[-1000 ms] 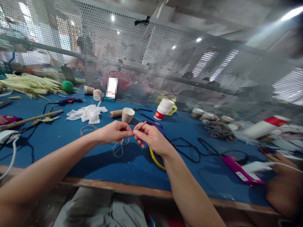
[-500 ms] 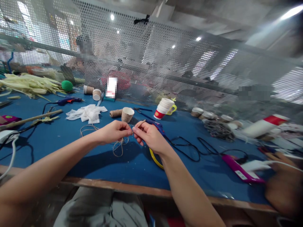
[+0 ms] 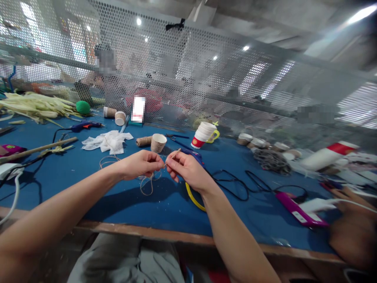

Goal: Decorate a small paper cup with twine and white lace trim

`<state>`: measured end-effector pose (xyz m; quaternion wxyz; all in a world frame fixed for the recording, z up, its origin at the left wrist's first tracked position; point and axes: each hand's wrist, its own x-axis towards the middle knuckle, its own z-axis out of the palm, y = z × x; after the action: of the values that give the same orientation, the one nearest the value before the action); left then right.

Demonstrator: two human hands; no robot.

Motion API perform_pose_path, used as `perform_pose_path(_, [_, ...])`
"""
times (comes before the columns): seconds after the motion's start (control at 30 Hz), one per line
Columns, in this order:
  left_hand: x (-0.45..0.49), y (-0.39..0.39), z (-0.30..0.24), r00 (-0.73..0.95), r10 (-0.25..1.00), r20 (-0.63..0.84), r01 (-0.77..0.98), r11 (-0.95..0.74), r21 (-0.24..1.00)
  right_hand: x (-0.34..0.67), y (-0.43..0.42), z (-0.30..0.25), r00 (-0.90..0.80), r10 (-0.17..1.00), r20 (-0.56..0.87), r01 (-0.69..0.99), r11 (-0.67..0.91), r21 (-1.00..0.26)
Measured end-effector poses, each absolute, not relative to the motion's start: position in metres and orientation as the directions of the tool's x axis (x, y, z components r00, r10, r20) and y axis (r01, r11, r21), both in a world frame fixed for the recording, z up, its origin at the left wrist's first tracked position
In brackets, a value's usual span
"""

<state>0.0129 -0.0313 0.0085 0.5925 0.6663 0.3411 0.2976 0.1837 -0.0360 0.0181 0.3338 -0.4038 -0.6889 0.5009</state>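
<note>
Head view, and right hand (image 3: 187,167) has a thin tan strand (image 3: 176,154) pinched at thumb and fingers! Left hand (image 3: 144,163), fingertips drawn narrow, nips its lower end, above the blue table (image 3: 132,208). Beyond: twine spool (image 3: 144,141), cup (image 3: 158,144), white-rimmed, just beside it.

Twine (image 3: 151,185) before spool (image 3: 144,141), spool left of cup (image 3: 158,144) — on table (image 3: 165,212)
</note>
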Motion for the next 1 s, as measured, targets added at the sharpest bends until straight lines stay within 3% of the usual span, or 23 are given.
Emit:
perform_pose_path(0.1, [0.016,-0.031,0.006,0.465,0.88,0.101,0.288,-0.258,0.922,0.18,-0.033,0.013,-0.379,0.924,0.054,0.292,0.175,-0.94])
perform_pose_path(0.2, [0.017,-0.03,0.005,0.427,0.894,0.139,0.379,-0.316,0.87,0.179,-0.031,0.009,-0.375,0.925,0.061,0.308,0.187,-0.933])
perform_pose_path(0.4, [0.013,-0.031,0.011,0.548,0.837,0.002,0.242,-0.161,0.957,0.182,-0.033,0.013,-0.445,0.895,0.033,0.26,0.164,-0.952])
perform_pose_path(0.7, [0.012,-0.032,0.01,0.575,0.818,0.008,0.206,-0.154,0.966,0.183,-0.036,0.018,-0.47,0.882,0.027,0.232,0.152,-0.961])
perform_pose_path(1.0, [0.019,-0.031,0.006,0.383,0.917,0.113,-0.086,-0.086,0.993,0.171,-0.034,0.003,-0.461,0.886,0.044,0.152,0.128,-0.98])
